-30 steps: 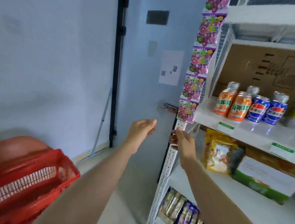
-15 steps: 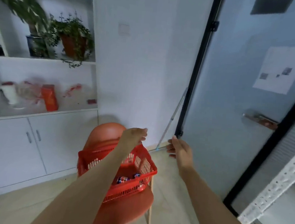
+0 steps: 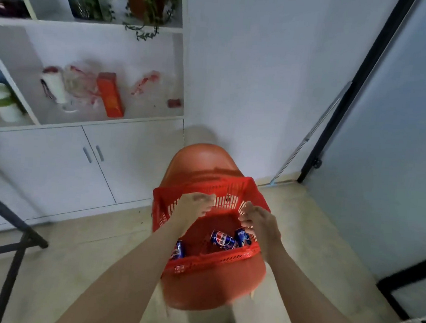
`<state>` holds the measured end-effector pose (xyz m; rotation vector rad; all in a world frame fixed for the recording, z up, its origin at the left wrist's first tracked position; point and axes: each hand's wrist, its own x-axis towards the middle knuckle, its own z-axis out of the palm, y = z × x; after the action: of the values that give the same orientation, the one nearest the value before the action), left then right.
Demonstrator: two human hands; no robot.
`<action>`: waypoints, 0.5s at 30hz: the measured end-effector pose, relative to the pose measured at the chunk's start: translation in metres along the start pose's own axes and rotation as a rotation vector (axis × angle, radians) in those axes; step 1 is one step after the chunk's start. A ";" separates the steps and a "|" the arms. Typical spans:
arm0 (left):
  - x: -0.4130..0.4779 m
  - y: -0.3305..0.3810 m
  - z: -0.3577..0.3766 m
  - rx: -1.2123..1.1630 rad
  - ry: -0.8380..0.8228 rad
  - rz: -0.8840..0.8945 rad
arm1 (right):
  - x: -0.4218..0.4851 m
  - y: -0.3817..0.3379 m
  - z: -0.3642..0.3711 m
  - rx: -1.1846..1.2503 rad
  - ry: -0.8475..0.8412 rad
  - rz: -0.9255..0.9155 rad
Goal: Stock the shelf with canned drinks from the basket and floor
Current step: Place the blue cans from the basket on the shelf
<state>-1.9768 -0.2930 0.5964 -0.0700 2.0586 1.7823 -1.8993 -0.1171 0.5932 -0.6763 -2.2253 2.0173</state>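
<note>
Pick-up step, nothing lifted yet. The red basket [image 3: 206, 185] sits on a red chair [image 3: 202, 158], with three blue cans lying on their sides in it: middle can [image 3: 222, 239], right can [image 3: 243, 236], and left can [image 3: 178, 251] by the near wall. Left hand [image 3: 194, 207] hovers over the basket, fingers loosely curled, empty. Right hand [image 3: 258, 222] is also empty, its curled fingers just above the right can; contact is unclear because of blur. Next move likely needs each hand to drop lower and wrap round a can's side. The cans may roll, so the grasp should be firm.
</note>
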 end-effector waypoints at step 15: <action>0.192 -0.131 0.058 -0.031 0.210 -0.391 | 0.228 0.126 0.013 -0.212 -0.278 0.288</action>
<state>-2.0967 -0.2175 0.4034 -0.6480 1.9834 1.6152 -2.0748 -0.0419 0.4147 -0.8241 -2.6671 2.1355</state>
